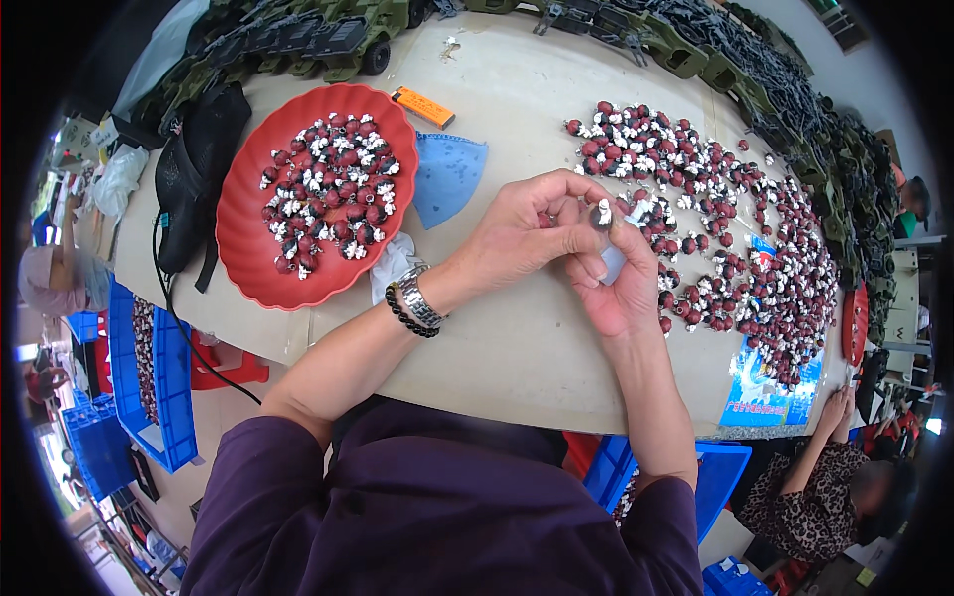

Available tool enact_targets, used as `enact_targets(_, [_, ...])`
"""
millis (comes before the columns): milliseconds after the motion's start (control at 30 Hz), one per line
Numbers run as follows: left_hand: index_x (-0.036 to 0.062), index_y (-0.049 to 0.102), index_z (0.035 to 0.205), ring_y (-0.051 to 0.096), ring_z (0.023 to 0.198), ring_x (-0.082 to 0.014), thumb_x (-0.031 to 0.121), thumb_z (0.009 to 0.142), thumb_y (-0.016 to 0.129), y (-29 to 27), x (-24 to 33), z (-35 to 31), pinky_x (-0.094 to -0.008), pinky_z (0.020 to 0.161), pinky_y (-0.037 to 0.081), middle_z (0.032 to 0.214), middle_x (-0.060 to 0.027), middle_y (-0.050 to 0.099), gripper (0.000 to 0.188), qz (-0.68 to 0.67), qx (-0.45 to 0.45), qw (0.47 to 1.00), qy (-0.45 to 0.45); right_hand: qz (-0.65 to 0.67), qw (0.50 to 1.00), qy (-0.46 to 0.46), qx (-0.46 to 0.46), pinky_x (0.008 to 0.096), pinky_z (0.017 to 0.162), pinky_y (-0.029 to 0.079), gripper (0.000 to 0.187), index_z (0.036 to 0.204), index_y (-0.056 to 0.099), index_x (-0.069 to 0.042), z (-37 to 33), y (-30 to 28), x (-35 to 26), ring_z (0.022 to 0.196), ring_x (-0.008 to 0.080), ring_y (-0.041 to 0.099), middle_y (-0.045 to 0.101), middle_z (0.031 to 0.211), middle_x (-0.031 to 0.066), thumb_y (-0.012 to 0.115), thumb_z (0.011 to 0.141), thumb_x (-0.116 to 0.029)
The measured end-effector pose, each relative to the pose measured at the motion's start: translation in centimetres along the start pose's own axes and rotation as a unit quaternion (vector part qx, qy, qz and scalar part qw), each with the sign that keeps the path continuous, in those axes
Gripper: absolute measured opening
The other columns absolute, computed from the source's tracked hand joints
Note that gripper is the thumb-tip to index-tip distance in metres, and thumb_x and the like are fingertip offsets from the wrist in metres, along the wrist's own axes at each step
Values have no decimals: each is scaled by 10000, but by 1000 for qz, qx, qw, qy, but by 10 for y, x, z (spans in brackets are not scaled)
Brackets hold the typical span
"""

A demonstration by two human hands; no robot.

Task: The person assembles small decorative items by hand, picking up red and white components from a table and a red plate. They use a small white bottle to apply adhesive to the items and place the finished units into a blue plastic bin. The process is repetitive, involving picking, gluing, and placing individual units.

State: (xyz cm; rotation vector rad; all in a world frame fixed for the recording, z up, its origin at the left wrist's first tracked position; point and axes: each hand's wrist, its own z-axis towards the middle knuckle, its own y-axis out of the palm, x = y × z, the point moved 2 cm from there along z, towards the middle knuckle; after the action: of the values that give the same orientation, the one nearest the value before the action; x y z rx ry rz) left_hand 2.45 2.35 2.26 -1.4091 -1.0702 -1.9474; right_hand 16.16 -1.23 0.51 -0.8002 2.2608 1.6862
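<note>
Above the table in front of me, my two hands meet, fingers closed. My left hand (527,230), with a metal watch and a dark beaded bracelet on its wrist, pinches a small dark-and-white piece (603,213). My right hand (624,285) is wrapped round a small translucent white bottle (612,264), partly hidden by the fingers; a pale tip shows beside them. Left of my hands, a red scalloped bowl (248,253) holds many small dark-red, black and white pieces. More such pieces (715,199) lie spread over the table just right of my hands.
A blue cloth (449,177) and an orange box cutter (424,107) lie beside the bowl, near a black bag (199,159). Green toy vehicles (338,40) line the far edge. Blue crates (164,397) stand at lower left. Another person (820,492) sits at the right.
</note>
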Motion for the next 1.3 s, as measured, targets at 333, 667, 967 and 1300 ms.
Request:
enact_targets(333, [54,602,1149,443,531,7,98,905,580,-6,-5,2,-158,447,294,686,51,564,249,-35,7,998,-45,-86,996,-3,15,245,415,345,261,1133,550,-68,-1,2,2,494,118,456,502,691,15,549,943,-247])
enact_targets(667, [64,591,1120,453,515,-5,237,919,631,-5,-7,0,-167,420,264,726,34,585,268,-87,7,991,-98,-122,993,-4,-2,253,416,344,294,1139,527,-69,-4,7,1,470,132,459,517,672,25,544,939,-285])
enact_targets(967, [29,573,1039,553,542,-40,230,936,611,-9,-9,-2,-163,421,327,743,-43,657,229,-140,-7,982,-130,-149,989,-10,-6,253,405,339,244,1078,527,-99,-6,9,1,455,136,466,532,664,38,565,932,-292])
enact_targets(1300, [49,562,1049,555,516,-51,256,948,595,-6,-6,-3,-163,404,304,749,-36,648,233,-172,-29,976,-127,-192,980,-45,-12,241,412,347,174,931,523,-92,-6,6,0,471,116,477,546,673,28,575,935,-259])
